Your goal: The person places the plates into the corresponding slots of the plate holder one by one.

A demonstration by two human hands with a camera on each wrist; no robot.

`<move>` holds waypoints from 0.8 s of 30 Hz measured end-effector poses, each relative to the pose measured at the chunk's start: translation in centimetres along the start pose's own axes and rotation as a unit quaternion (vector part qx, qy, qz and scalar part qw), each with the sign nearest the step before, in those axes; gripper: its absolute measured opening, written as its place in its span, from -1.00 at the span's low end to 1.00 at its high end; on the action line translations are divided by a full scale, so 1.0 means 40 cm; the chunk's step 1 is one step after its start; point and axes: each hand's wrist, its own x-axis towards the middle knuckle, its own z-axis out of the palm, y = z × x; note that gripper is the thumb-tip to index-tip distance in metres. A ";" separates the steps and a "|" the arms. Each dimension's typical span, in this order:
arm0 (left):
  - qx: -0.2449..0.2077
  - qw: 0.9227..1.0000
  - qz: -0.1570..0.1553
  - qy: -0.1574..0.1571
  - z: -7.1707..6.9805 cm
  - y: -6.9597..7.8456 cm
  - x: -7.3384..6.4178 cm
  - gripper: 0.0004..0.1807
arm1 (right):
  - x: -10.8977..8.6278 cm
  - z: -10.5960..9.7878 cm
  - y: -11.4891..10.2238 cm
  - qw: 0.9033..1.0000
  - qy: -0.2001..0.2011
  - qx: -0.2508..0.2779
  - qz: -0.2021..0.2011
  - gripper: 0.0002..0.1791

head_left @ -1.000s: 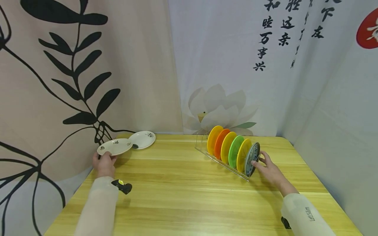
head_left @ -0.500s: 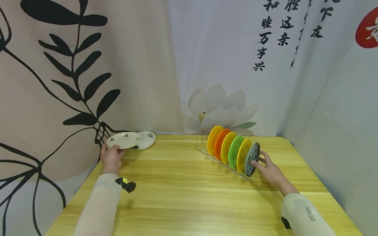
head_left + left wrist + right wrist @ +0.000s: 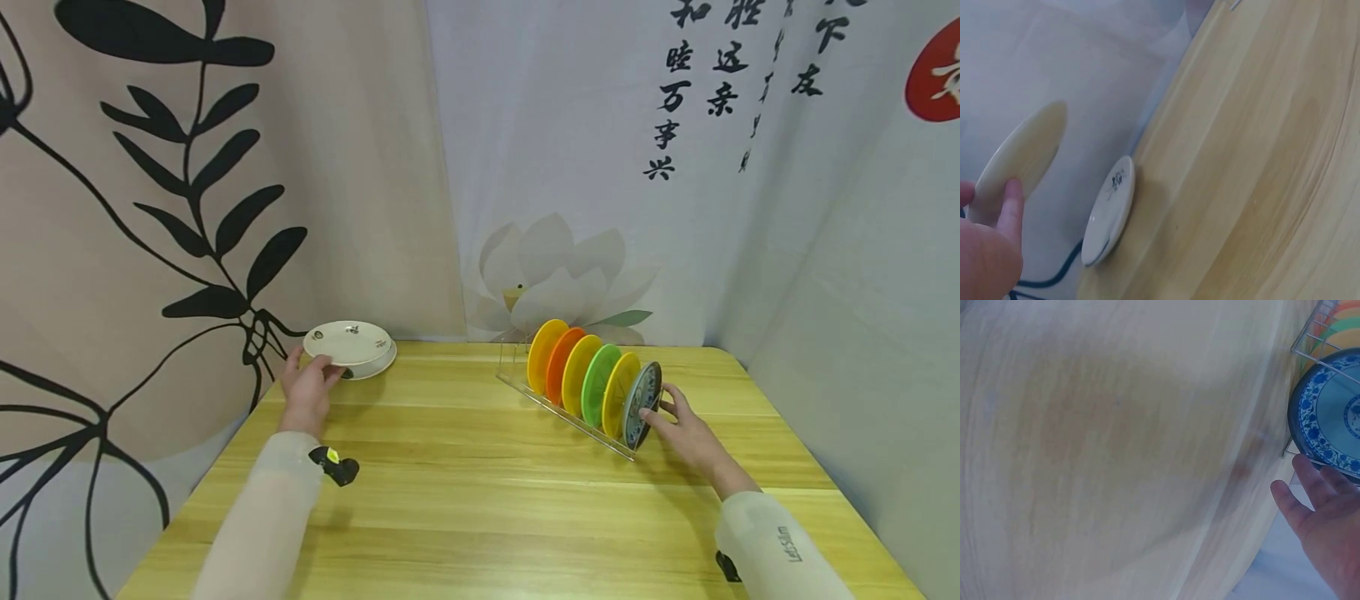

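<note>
My left hand pinches the near edge of a white plate with small dark prints, at the table's far left corner. Thumb and fingers lie on opposite faces of this raised plate in the left wrist view. A second white plate lies on the table; in the head view the held one covers most of it. On the right, my right hand stays beside a blue-and-white patterned plate at the near end of a wire rack. In the right wrist view its fingers are extended and spread, right at that plate's rim.
The wire dish rack also bears several upright plates, among them a yellow plate, a green plate and an orange plate. The wooden table meets printed curtains at its back.
My left hand has carried the white plate rightward and farther back, so it now overlaps the second white plate. My right hand has stayed at the rack.
</note>
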 end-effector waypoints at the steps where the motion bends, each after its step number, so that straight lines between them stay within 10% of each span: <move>1: 0.007 1.000 0.000 -0.002 0.006 -0.003 0.000 -0.20 | 0.000 0.000 0.000 1.000 0.000 0.000 0.001 0.01; 24: 0.029 0.992 -0.010 -0.122 0.113 -0.016 -0.056 -0.21 | -0.002 0.000 -0.003 1.000 -0.001 0.001 0.005 0.02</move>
